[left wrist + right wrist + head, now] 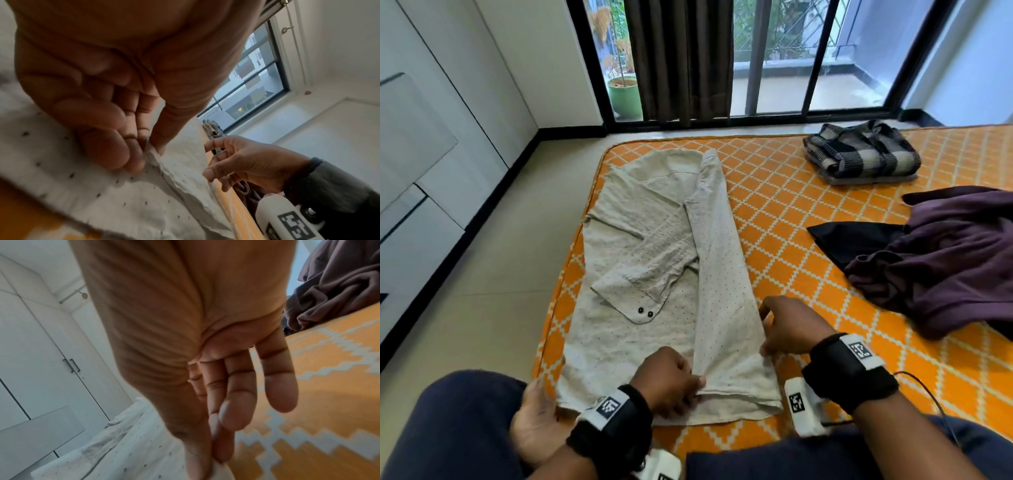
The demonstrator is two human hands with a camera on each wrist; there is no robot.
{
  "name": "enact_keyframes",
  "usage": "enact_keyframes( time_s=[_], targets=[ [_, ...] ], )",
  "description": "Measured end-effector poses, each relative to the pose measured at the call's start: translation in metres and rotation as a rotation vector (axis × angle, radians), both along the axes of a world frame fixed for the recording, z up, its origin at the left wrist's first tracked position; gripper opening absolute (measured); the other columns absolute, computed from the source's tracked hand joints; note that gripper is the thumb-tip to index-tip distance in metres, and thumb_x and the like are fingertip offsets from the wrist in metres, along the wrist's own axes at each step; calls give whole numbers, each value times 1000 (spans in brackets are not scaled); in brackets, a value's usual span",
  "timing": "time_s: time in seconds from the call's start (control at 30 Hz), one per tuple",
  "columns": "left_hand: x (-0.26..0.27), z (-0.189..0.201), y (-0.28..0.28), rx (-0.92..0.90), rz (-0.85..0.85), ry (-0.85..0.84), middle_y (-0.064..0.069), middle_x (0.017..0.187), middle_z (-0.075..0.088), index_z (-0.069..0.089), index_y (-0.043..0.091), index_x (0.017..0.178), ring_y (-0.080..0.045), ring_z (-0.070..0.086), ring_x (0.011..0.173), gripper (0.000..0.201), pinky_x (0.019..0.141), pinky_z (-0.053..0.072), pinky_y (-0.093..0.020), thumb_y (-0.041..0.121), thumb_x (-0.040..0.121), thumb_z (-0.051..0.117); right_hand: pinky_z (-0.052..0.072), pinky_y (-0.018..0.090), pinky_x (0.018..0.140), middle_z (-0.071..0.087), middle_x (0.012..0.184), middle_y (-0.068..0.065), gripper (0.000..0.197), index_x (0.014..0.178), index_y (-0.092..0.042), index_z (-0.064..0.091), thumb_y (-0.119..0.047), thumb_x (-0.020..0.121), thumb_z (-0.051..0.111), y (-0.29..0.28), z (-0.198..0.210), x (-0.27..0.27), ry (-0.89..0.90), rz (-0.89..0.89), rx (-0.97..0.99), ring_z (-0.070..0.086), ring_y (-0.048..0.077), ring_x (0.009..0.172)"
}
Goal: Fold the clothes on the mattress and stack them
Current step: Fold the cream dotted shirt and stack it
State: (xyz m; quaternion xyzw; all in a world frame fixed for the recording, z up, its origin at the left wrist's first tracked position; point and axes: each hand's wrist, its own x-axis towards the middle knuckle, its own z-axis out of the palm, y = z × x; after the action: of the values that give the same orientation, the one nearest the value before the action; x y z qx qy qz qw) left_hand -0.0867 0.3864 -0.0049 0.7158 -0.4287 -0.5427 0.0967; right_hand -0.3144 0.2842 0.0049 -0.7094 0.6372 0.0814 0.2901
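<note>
A cream dotted shirt (654, 260) lies flat at the near left of the orange patterned mattress (808, 205), one sleeve folded across it and its right side folded inward as a long strip. My left hand (671, 380) pinches the strip's inner edge at the hem; the left wrist view shows thumb and fingertips (135, 164) closed on the fabric (160, 186). My right hand (787, 329) pinches the strip's outer fold edge; in the right wrist view thumb and forefinger hold the cloth (216, 470), other fingers straight. A folded checked garment (859, 154) sits far right.
A loose heap of purple and black clothes (945, 257) lies at the right of the mattress. White cupboards (431, 154) line the left wall across a strip of tiled floor. A barred window with a dark curtain (681, 58) is beyond. My knees (448, 428) sit at the near edge.
</note>
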Motion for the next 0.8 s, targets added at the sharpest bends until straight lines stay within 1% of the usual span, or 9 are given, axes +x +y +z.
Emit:
enact_keyframes(
  time_s=[0.1, 0.2, 0.3, 0.37, 0.4, 0.47, 0.6, 0.73, 0.8],
  targets=[
    [-1, 7, -5, -173, -218, -419, -1, 95, 74, 65, 18, 93, -20, 70, 87, 32, 68, 54, -31, 46, 82, 77, 57, 41, 81, 64, 108, -7, 65, 113, -33, 58, -47, 61, 96, -5, -3, -3, -4, 25, -59, 62, 18, 97],
    [-17, 20, 2, -415, -520, -780, -4, 130, 48, 46, 18, 129, -26, 46, 120, 66, 92, 47, -38, 56, 81, 72, 58, 40, 83, 67, 112, -12, 75, 126, -39, 54, -63, 64, 90, -18, 2, -5, -109, 10, -265, 65, 14, 98],
    [-36, 16, 9, -496, -882, -605, -9, 165, 19, 23, 17, 155, -30, 17, 151, 86, 121, 24, -55, 57, 90, 64, 45, 40, 111, 41, 159, -13, 85, 152, -39, 39, -65, 80, 77, -28, -8, 2, -153, 165, -356, 45, 14, 142],
    [-38, 8, 9, -404, -1086, -481, -2, 172, -7, 8, 22, 163, -23, -7, 158, 85, 125, -2, -59, 52, 99, 54, 24, 44, 126, 10, 172, -13, 89, 163, -36, 22, -63, 91, 67, -30, -19, 13, -133, 310, -235, 13, 12, 158],
    [-37, 3, 8, -374, -1139, -443, 0, 172, -11, 7, 25, 164, -22, -11, 158, 81, 123, -6, -61, 49, 101, 52, 14, 46, 129, -2, 173, -13, 89, 165, -35, 14, -63, 95, 62, -31, -26, 19, -94, 360, -163, 0, 11, 159],
    [-34, -2, 6, -347, -1195, -425, 1, 172, -11, 13, 30, 163, -21, -11, 158, 73, 120, -5, -67, 47, 102, 49, 1, 53, 128, -19, 170, -14, 87, 165, -37, -2, -65, 100, 49, -33, -38, 25, -15, 397, -65, -16, 11, 157],
    [-33, 1, 0, -315, -1225, -413, 3, 173, -5, 23, 33, 161, -22, -6, 159, 65, 118, -3, -71, 47, 103, 50, -12, 60, 124, -35, 163, -17, 88, 159, -43, -21, -78, 97, 31, -47, -51, 29, 87, 384, -34, -27, 15, 155],
    [-28, 4, -1, -437, -1072, -385, 0, 171, 12, 41, 27, 153, -22, 9, 157, 56, 121, 7, -67, 38, 100, 56, -9, 63, 124, -31, 166, -12, 101, 159, -43, -22, -92, 85, 26, -84, -42, 37, 189, 393, -53, -21, 19, 157],
    [-29, 9, 2, -528, -934, -436, -5, 172, 3, 31, 23, 157, -24, 1, 158, 62, 124, 7, -61, 40, 101, 53, -5, 61, 125, -27, 168, -10, 107, 160, -40, -21, -95, 82, 28, -96, -30, 40, 206, 443, -91, -18, 18, 158]
  ],
)
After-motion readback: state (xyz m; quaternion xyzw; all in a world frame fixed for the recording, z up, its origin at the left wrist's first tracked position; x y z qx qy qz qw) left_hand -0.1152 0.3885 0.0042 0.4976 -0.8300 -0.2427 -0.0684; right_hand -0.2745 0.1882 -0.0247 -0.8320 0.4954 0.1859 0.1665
